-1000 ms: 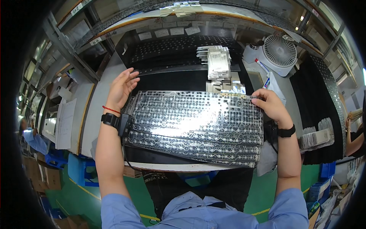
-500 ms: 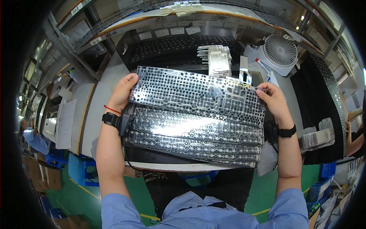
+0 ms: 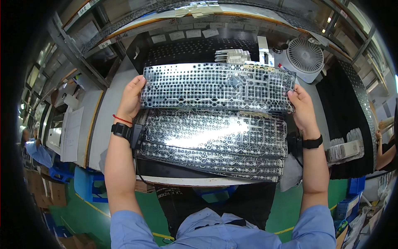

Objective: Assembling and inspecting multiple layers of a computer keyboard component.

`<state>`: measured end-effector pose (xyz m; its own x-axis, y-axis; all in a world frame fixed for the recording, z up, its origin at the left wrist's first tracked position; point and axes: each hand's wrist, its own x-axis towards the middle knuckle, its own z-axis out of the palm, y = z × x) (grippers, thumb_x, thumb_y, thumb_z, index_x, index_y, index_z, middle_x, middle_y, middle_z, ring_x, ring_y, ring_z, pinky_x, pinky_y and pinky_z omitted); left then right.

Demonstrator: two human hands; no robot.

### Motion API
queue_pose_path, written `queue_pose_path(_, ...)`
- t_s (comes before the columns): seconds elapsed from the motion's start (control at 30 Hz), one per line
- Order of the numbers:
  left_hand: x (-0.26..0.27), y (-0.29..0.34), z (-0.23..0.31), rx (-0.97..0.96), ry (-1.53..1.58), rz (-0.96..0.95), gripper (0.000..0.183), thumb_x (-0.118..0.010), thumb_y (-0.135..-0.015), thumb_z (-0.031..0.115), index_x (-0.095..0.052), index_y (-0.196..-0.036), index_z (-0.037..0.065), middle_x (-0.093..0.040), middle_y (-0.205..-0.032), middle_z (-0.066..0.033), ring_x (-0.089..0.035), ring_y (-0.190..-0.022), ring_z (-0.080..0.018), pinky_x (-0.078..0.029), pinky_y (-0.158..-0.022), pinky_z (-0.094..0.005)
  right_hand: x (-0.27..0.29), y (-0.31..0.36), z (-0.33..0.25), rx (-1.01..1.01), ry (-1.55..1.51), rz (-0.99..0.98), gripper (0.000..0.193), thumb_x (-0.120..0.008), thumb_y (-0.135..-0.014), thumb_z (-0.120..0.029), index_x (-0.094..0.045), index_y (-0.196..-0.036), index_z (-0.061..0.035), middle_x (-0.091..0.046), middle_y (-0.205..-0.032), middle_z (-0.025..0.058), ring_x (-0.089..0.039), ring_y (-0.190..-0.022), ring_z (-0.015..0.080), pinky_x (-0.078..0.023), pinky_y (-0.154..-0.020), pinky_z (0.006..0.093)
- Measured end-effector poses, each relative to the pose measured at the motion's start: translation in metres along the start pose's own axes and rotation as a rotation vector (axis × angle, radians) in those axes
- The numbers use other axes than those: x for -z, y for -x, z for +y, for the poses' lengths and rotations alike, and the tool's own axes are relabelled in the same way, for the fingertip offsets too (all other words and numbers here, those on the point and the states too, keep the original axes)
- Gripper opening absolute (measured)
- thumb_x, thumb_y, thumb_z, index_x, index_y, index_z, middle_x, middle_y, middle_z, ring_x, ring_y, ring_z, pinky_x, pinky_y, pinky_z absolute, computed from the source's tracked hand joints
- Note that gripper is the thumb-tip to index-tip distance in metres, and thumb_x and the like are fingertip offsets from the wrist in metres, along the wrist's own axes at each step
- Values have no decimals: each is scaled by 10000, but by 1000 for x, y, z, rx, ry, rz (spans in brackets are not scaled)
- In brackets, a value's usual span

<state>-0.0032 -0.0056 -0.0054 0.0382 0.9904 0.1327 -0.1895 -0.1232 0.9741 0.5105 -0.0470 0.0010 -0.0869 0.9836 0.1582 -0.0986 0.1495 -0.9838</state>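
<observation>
A shiny keyboard membrane sheet [image 3: 207, 88], clear with a dense black and silver circuit pattern, is stretched between my hands. My left hand [image 3: 132, 97] pinches its left edge, and my right hand [image 3: 303, 106] grips its right edge near the lower corner. A pale connector tail [image 3: 263, 46] sticks up beyond the sheet's far edge. Below the held sheet, a fanned stack of similar membrane sheets [image 3: 257, 139] lies on the bench, with a bright glare across it. Both of my wrists wear black bands.
Behind the sheet is a pile of white-silver strips [image 3: 232, 55], partly covered. A white fan [image 3: 305, 55] stands at the far right, with black material [image 3: 340, 97] and another bundle of strips [image 3: 345, 150] nearer. Another person's arm [image 3: 386, 143] shows at the right edge.
The held sheet has gone from slanting down to the right to nearly level. Its right end has risen and shifted right with my right hand, exposing more of the stack and covering more strips.
</observation>
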Motion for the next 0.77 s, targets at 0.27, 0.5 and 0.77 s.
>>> queue_pose_path(0.27,5,10,48,-126,-71,-162,325,-488,-1034,224,-538,-1266,1,-671,-1069,-74,-639,-921,-94,-491,-762,-193,13,1,-12,-113,32,-71,158,-519,-1003,-127,-577,-1132,-55,-677,-881,-18,-558,-624,-11,-379,-466,150)
queue_pose_path(0.5,-60,85,76,-157,-855,-383,502,-564,-957,203,-449,-1417,39,-497,-1408,-128,-474,-1282,-223,-410,-1018,-342,17,6,-19,-235,328,-187,192,-545,-969,-105,-633,-1134,-58,-660,-874,-59,-553,-661,-11,-392,-466,154)
queue_pose_path(0.77,-109,194,19,-252,-1548,-807,1096,-667,-769,651,-234,-1489,-53,-196,-1580,-226,-162,-1468,-422,-137,-1181,-555,29,0,-12,-285,383,-211,287,-564,-954,-96,-604,-1232,-38,-689,-930,-2,-593,-739,29,-447,-652,142)
